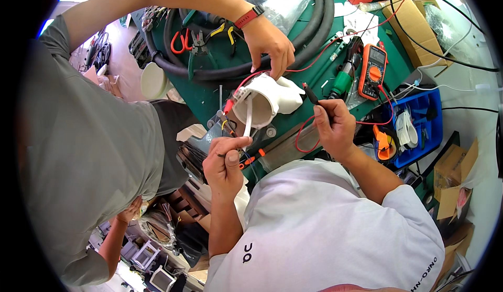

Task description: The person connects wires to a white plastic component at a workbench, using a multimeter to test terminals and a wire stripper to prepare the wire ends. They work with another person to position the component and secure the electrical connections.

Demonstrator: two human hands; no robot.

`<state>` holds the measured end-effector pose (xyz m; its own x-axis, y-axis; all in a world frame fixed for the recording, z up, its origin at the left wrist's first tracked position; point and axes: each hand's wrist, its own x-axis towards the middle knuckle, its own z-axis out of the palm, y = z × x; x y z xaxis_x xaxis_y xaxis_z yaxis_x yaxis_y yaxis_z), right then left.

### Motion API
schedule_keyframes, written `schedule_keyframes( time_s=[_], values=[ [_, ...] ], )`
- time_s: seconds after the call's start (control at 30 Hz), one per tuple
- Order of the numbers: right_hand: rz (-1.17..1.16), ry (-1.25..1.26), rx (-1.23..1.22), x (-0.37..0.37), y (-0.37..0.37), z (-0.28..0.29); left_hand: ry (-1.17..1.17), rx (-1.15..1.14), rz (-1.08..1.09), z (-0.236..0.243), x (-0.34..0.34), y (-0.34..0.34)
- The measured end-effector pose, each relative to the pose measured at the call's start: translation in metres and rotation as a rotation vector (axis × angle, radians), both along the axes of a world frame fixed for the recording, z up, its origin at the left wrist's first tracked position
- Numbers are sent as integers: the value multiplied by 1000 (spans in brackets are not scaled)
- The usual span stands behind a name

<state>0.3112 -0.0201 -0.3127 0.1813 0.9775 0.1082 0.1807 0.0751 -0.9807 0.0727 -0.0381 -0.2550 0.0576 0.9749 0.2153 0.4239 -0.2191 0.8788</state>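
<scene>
My left hand (224, 167) is closed, its curled fingers and thumb at the lower end of a white cable (249, 115). That cable comes out of the open mouth of a white plastic housing (266, 101) at the table's near edge. In my right hand (335, 127), pinched between thumb and fingers, is a black test probe (310, 94) with a reddish tip, pointing up toward the housing but apart from it. A co-worker's hand (270, 45), wearing a red wristband, reaches from the upper left and touches the housing's top. A red clip (229, 106) sits at the housing's left side.
An orange multimeter (373, 72) lies right of a green-black tool (343, 79). Thick black hose (319, 24) curves behind the housing, near red-handled pliers (184, 41). Right are a blue bin (435, 108) and cardboard box (414, 35). The co-worker's grey-shirted body (94, 150) stands left.
</scene>
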Motion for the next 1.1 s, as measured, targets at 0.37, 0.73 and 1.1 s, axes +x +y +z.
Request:
schedule_keyframes(
  time_s=[0.37, 0.73, 1.1],
  values=[
    [50, 18, -6, -5, -4, 14, 5, 3, 21, 8, 3, 5],
    [100, -42, 21, -8, -14, 17, 31, 68, -20, 3, 3, 2],
    [-35, 403, -163, 2, 22, 11, -38, 73, -55, -4, -6, 5]
  ],
)
